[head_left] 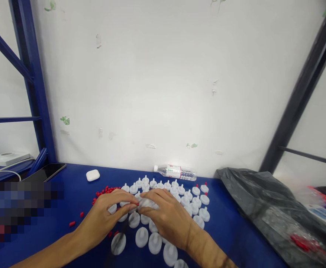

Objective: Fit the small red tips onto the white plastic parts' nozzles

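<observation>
Many white discs with short nozzles [142, 237] cover the middle of the blue table. My left hand [109, 210] pinches a small red cap [137, 203] between thumb and fingertips. Close against it, my right hand [168, 216] grips a white disc [147, 203], its nozzle end near the red cap. A pile of red caps [107, 190] lies behind my left hand, and a few loose ones [72, 223] lie to its left. Several discs at the right, such as one disc [204, 200], carry red caps on their nozzles.
A clear bottle [175, 172] lies along the wall. A white case [93, 175] and a dark phone [47, 172] are at the back left. Black plastic bags [252, 193] cover the right side. Blue table surface [226, 230] shows beside the discs.
</observation>
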`<state>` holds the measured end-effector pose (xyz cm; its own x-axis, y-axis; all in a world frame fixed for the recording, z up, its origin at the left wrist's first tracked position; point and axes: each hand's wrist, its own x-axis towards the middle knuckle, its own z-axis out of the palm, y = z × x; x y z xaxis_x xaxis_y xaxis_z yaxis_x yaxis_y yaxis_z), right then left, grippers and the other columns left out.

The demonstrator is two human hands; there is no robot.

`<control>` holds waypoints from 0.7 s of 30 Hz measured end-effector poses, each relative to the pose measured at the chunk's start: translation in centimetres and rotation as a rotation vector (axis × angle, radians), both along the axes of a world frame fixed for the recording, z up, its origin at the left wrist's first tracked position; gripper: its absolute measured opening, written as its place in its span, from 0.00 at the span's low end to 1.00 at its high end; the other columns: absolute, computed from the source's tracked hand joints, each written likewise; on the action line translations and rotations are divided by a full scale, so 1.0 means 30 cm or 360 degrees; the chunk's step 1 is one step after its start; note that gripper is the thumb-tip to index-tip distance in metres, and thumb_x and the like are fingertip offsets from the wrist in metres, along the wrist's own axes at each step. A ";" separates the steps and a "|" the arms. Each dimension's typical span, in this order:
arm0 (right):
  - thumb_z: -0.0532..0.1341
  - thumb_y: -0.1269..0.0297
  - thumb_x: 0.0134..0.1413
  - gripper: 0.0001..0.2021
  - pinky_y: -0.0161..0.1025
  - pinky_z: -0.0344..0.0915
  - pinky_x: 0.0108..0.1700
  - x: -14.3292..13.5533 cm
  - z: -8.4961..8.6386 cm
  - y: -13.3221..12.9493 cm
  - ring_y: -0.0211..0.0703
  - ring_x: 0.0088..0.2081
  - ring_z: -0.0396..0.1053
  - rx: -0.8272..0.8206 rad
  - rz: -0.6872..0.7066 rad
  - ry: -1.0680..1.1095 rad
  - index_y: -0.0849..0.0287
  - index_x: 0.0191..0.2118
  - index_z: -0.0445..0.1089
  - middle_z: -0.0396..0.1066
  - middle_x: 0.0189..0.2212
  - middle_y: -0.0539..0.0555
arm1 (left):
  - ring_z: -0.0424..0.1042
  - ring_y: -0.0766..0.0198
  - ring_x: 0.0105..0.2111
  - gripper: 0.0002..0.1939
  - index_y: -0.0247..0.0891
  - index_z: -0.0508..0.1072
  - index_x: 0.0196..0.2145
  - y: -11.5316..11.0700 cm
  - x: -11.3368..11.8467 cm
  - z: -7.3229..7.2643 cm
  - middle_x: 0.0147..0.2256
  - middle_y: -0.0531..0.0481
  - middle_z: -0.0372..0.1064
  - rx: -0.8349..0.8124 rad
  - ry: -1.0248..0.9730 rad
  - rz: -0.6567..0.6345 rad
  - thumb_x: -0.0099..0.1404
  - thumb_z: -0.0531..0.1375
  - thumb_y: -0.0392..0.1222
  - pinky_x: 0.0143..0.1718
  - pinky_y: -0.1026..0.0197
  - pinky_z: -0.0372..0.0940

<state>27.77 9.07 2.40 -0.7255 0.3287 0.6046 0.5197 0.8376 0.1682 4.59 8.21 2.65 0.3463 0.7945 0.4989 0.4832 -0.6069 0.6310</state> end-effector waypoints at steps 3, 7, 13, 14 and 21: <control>0.56 0.81 0.52 0.18 0.48 0.73 0.49 -0.005 0.007 -0.006 0.50 0.50 0.70 0.0113 0.0029 0.0038 0.54 0.44 0.72 0.72 0.53 0.55 | 0.75 0.61 0.38 0.08 0.46 0.79 0.36 -0.008 0.006 0.005 0.36 0.53 0.78 -0.0016 -0.0014 -0.0006 0.69 0.59 0.45 0.43 0.60 0.69; 0.54 0.82 0.57 0.13 0.43 0.76 0.46 -0.012 0.026 -0.019 0.48 0.48 0.72 0.0287 0.0071 0.0182 0.57 0.37 0.70 0.74 0.50 0.56 | 0.75 0.61 0.37 0.08 0.46 0.79 0.35 -0.010 0.007 0.008 0.35 0.54 0.78 -0.0056 -0.0039 0.0030 0.67 0.60 0.47 0.42 0.61 0.69; 0.55 0.79 0.59 0.11 0.43 0.76 0.48 -0.033 0.043 -0.050 0.47 0.50 0.71 0.0211 0.0189 0.0455 0.55 0.38 0.66 0.74 0.52 0.52 | 0.75 0.58 0.37 0.10 0.45 0.80 0.38 0.005 -0.005 0.005 0.35 0.52 0.79 -0.0051 -0.0024 0.0125 0.66 0.60 0.49 0.43 0.58 0.69; 0.55 0.79 0.59 0.11 0.44 0.75 0.51 -0.038 0.045 -0.055 0.46 0.51 0.71 0.0182 0.0215 0.0448 0.54 0.38 0.66 0.74 0.52 0.51 | 0.75 0.58 0.36 0.11 0.45 0.80 0.37 0.007 -0.006 0.002 0.34 0.51 0.78 -0.0023 -0.0018 0.0110 0.67 0.59 0.49 0.41 0.58 0.69; 0.53 0.73 0.66 0.22 0.39 0.68 0.60 -0.045 0.044 -0.058 0.40 0.58 0.68 -0.0327 0.0347 0.0487 0.51 0.63 0.57 0.70 0.56 0.52 | 0.73 0.58 0.37 0.13 0.43 0.77 0.38 0.008 -0.006 0.002 0.36 0.49 0.77 0.0150 0.0117 0.0056 0.70 0.56 0.50 0.41 0.58 0.69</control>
